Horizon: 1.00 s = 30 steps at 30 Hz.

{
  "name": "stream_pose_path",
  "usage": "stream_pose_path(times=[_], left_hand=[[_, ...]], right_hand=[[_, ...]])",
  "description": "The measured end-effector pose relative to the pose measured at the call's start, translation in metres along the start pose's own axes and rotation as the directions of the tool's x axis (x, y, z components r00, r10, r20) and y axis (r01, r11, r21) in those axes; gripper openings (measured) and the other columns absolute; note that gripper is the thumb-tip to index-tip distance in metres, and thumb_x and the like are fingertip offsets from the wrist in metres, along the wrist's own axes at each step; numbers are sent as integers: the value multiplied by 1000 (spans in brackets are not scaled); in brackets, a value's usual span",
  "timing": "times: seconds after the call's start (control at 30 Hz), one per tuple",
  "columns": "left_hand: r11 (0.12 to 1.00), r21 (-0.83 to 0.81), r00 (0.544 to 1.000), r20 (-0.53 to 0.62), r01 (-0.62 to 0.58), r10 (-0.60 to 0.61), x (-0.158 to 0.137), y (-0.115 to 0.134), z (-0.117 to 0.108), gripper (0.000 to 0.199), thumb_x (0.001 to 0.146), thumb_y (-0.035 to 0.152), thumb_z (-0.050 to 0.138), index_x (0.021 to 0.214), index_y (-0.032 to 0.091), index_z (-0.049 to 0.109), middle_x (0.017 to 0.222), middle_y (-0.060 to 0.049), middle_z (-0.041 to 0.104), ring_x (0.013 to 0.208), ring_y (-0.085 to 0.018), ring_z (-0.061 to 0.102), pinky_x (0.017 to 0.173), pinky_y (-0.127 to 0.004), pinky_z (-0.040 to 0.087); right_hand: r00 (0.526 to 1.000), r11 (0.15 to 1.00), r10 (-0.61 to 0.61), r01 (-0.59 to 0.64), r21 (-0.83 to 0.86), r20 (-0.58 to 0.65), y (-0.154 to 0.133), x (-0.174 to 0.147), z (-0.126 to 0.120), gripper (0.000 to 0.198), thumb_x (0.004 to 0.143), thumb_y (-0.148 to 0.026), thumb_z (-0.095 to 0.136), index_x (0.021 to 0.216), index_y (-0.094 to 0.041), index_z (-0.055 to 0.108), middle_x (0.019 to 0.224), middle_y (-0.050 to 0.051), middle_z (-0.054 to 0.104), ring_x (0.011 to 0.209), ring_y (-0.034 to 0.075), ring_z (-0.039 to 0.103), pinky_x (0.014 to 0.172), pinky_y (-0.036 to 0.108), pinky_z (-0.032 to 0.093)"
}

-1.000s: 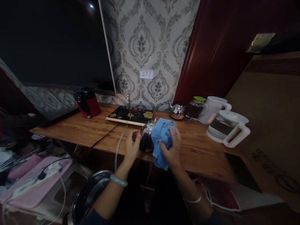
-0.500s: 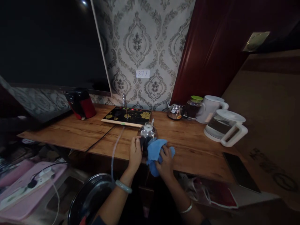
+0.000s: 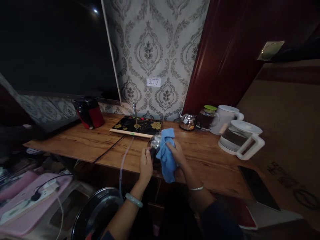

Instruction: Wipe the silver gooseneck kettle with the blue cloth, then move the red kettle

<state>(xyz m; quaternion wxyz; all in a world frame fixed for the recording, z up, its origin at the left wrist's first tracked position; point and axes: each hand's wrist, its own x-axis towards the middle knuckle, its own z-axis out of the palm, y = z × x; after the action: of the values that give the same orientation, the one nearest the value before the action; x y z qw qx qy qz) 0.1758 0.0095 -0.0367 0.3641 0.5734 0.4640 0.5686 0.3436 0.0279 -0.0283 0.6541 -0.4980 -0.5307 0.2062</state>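
Observation:
A small shiny kettle [image 3: 155, 142] with a see-through lid knob sits near the front edge of the wooden table. My left hand [image 3: 145, 163] is closed round its black handle. In my right hand [image 3: 177, 153] is a blue cloth [image 3: 167, 159], pressed against the kettle's right side and covering much of it. Part of the cloth hangs down below my fingers. Just behind the kettle lies a black panel with yellow flowers [image 3: 140, 125] and an upright metal spout [image 3: 135, 111].
At the back right stand a steel kettle [image 3: 187, 122], a green-lidded jug [image 3: 207, 117] and white-handled pitchers [image 3: 240, 136]. A phone [image 3: 258, 186] lies at the right edge. A red-and-black appliance [image 3: 89, 113] is at the left. A clear hose [image 3: 122, 166] drops towards a dark basin [image 3: 97, 213].
My right hand has moved up with the cloth, from the kettle's lower front to its right side. My left hand stays on the handle. The view has shifted slightly.

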Motion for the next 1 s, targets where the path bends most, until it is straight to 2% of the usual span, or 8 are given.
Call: stream_pose_path(times=[0.1, 0.17, 0.4, 0.63, 0.73, 0.8, 0.9, 1.0], left_hand=[[1000, 1, 1000, 7, 4, -4, -1, 1, 1, 46, 93, 59, 34, 99, 20, 57, 87, -5, 62, 74, -18, 57, 63, -29, 45], [1000, 1, 1000, 11, 6, -6, -1, 0, 1, 46, 93, 59, 34, 99, 20, 56, 83, -4, 61, 70, -17, 56, 61, -29, 45], [998, 24, 997, -51, -56, 57, 0, -7, 5, 47, 95, 58, 32, 98, 20, 59, 90, -7, 64, 84, -20, 61, 71, -31, 49], [995, -102, 1000, -8, 4, -5, -1, -7, 4, 57, 89, 71, 36, 97, 19, 60, 69, -2, 56, 64, -16, 56, 59, -29, 44], [986, -158, 998, 48, 57, -50, -2, -6, 0, 56, 89, 70, 39, 102, 19, 61, 62, 1, 52, 54, -14, 50, 52, -27, 40], [980, -183, 995, 76, 74, -61, -4, -6, -5, 53, 89, 66, 43, 105, 19, 61, 64, 1, 55, 56, -14, 52, 54, -27, 42], [973, -224, 998, 41, 61, -53, -6, -6, -13, 45, 86, 61, 55, 101, 20, 64, 85, -3, 66, 79, -17, 61, 71, -27, 48], [933, -327, 989, 56, 147, -136, -9, -4, -22, 45, 81, 60, 60, 98, 19, 65, 99, -5, 69, 93, -20, 64, 79, -29, 50]], right_hand=[[988, 987, 156, -155, 42, -9, 25, 5, 6, 43, 78, -59, 51, 82, -20, 67, 81, 4, 70, 79, 23, 63, 78, 37, 52], [978, 979, 204, -204, 20, -28, 39, 2, 2, 45, 77, -62, 47, 75, -20, 65, 75, 4, 69, 74, 23, 62, 72, 36, 52], [973, 965, 228, -232, -123, -43, 48, -21, -17, 33, 71, -51, 48, 66, -21, 60, 65, 2, 66, 67, 21, 58, 66, 31, 46], [965, 922, 203, -245, -299, -165, 42, -65, -11, 19, 70, -42, 50, 63, -24, 54, 58, 0, 58, 60, 19, 53, 61, 31, 44], [978, 928, 145, -187, -323, -150, 34, -85, -11, 18, 71, -39, 50, 68, -23, 57, 61, 1, 60, 61, 19, 55, 62, 31, 46], [985, 945, 93, -132, -300, -142, 23, -95, -11, 20, 73, -37, 51, 77, -21, 62, 70, 3, 66, 68, 21, 60, 66, 33, 49], [993, 950, -29, -8, -311, -114, -2, -98, -8, 23, 74, -34, 54, 88, -21, 66, 83, 6, 69, 80, 24, 64, 74, 36, 52], [983, 906, -179, 184, -381, 48, -31, -88, 5, 25, 75, -31, 56, 94, -20, 68, 93, 8, 68, 86, 25, 63, 79, 39, 53]])
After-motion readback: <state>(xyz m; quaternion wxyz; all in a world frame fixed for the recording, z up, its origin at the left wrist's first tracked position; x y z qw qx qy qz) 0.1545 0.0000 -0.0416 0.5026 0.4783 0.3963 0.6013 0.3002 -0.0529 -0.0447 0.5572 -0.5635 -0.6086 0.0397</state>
